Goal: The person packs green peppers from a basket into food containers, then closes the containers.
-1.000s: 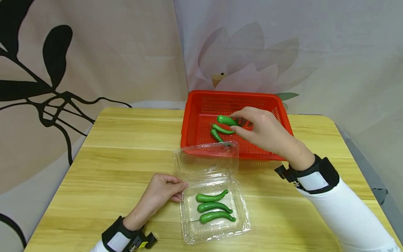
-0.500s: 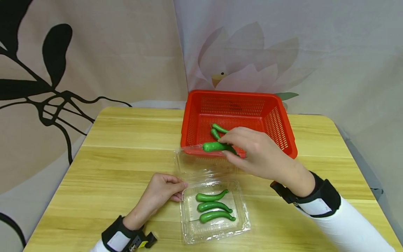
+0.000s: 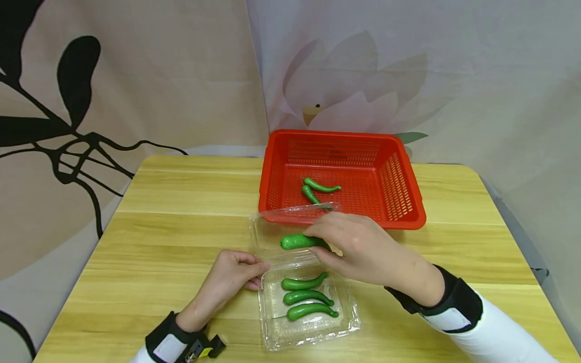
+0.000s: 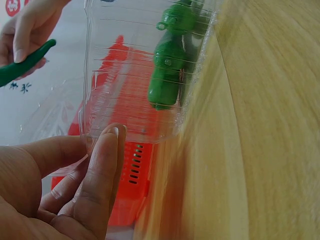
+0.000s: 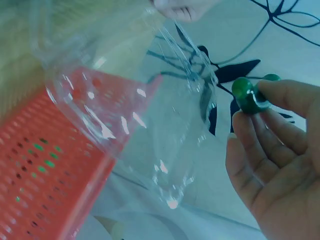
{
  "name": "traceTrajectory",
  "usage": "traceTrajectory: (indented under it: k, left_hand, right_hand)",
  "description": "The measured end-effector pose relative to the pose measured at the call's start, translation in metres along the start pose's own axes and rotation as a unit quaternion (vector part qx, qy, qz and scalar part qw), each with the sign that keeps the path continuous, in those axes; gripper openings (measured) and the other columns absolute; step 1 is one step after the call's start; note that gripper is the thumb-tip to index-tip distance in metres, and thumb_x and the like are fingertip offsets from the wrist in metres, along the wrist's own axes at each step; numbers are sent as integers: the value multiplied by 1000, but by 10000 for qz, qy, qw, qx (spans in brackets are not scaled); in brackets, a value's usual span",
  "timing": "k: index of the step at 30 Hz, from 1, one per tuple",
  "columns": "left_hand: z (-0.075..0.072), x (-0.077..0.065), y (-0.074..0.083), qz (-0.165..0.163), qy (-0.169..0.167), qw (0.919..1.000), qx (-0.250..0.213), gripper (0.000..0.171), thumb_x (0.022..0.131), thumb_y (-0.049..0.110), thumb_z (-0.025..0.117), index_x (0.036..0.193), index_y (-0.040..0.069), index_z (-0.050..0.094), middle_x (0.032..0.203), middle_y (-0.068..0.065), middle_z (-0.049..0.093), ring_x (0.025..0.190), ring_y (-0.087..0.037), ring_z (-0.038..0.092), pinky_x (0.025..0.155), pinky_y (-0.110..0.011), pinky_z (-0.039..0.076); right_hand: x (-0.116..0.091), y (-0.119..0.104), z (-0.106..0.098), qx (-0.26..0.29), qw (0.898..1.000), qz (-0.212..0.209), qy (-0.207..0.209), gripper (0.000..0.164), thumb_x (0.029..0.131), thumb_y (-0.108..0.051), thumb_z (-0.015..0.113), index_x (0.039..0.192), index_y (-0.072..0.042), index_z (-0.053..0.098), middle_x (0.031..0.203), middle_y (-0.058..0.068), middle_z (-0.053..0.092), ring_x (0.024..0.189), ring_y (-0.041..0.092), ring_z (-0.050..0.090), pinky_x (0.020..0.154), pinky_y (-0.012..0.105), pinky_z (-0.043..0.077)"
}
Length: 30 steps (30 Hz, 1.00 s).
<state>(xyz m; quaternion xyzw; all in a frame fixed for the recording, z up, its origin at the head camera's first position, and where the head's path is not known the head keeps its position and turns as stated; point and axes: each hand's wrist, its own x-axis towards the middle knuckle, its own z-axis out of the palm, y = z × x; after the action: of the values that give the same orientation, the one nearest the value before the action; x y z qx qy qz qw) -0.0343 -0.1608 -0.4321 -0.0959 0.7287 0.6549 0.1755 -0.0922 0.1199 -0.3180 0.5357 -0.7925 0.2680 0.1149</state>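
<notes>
In the head view my right hand (image 3: pixel 358 247) pinches a green chili pepper (image 3: pixel 295 242) between thumb and fingers, above the raised lid of a clear plastic clamshell box (image 3: pixel 308 340). The right wrist view shows that pepper (image 5: pixel 245 95) end-on at the fingertips. My left hand (image 3: pixel 231 275) pinches the box's left rim near the hinge; the left wrist view shows its thumb and fingers (image 4: pixel 97 175) on the clear wall. Three green peppers (image 3: pixel 308 297) lie side by side in the box's base.
Behind the box, a red plastic basket (image 3: pixel 399 191) stands on the wooden table (image 3: pixel 181 222). Two green peppers (image 3: pixel 321 186) lie inside it, one partly behind the clear lid. A printed cloth (image 3: pixel 181 75) hangs at the back.
My right hand has lifted the pepper out of the red basket and carried it toward me, over the box's lid. The left hand has stayed on the box rim.
</notes>
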Motion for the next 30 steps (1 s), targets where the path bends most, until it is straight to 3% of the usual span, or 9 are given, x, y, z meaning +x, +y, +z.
traceTrajectory:
  k: [8, 18, 30]
  left_hand:
    - [0, 0, -1, -9, -31, 10000, -26, 18, 92, 6, 80, 96, -11, 76, 76, -21, 73, 61, -18, 71, 64, -37, 67]
    - [-1, -1, 0, 24, -12, 10000, -36, 17, 91, 6, 80, 95, -10, 77, 76, -21, 73, 61, -18, 71, 63, -36, 67]
    - [-1, -1, 0, 2, -3, 10000, -64, 17, 91, 6, 80, 95, -10, 77, 76, -21, 73, 60, -17, 70, 63, -37, 67]
  right_hand:
    - [-15, -5, 23, -2, 9982, 154, -576, 29, 88, -11, 85, 114, -10, 72, 105, -3, 72, 95, 11, 67, 83, 26, 62]
    - [-30, -2, 54, -235, 9925, 43, -1198, 18, 91, -15, 83, 105, -13, 73, 96, -7, 70, 88, 7, 66, 79, 22, 60]
    - [-38, 0, 77, -520, 9819, 194, -1810, 14, 90, -13, 82, 92, -16, 69, 80, -10, 64, 74, 5, 62, 64, 24, 56]
